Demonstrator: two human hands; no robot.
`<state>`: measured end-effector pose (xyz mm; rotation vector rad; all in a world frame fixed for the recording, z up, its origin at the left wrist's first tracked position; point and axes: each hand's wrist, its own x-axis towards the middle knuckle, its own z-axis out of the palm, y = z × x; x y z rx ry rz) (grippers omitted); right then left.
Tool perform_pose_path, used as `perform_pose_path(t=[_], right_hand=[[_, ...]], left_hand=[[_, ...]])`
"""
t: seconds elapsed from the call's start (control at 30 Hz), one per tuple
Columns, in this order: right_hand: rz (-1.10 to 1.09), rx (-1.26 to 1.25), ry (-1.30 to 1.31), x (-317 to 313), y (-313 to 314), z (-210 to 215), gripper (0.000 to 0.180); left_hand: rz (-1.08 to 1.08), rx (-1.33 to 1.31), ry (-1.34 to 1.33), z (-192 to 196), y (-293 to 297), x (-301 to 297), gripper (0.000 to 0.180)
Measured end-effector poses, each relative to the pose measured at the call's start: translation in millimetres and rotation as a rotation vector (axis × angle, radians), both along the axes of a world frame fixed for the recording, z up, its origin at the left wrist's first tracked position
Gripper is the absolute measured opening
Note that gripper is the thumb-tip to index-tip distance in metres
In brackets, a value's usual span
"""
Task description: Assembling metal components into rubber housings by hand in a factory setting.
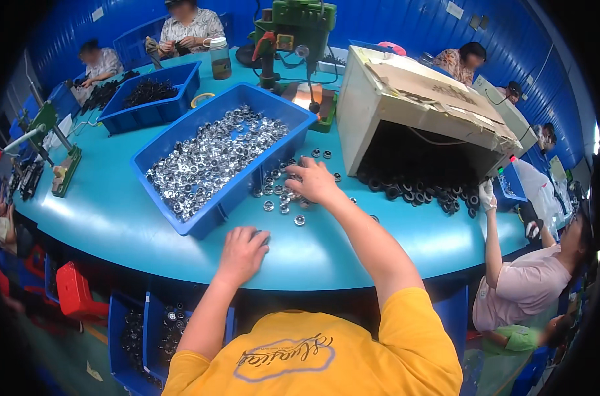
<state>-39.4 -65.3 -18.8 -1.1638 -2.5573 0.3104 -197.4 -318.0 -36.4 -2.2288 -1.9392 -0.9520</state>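
Note:
Small shiny round metal-and-black parts (284,198) lie loose on the teal table beside a blue bin. My right hand (314,181) is over these loose parts, its fingers apart and fingertips among them. At the table's near edge rests my left hand (242,255), its fingers curled. Something dark shows by its fingertips, too small to make out. The blue bin (211,214) stands tilted just beyond my left hand, and many of the same shiny parts (214,158) fill it.
A pale box (359,99) with an open front stands at right, black rings (412,195) spilling from it. Behind are a green machine (293,26), a jar (220,59) and a bin of black pieces (148,112). A small green press (65,171) stands left. A co-worker's gloved hand (487,196) is near the rings.

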Motion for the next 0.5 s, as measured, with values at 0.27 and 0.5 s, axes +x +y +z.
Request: perform_pose_path(t=[0.27, 0.5], right_hand=[[-0.018, 0.136, 0.228, 103.6, -7.0, -2.4, 0.043], [-0.062, 0.093, 0.121, 127.4, -16.1, -27.5, 0.047]], left_hand=[[0.032, 0.026, -0.064, 3.0, 4.5, 16.2, 0.038], [-0.079, 0.020, -0.218, 4.8, 44.4, 57.1, 0.042]])
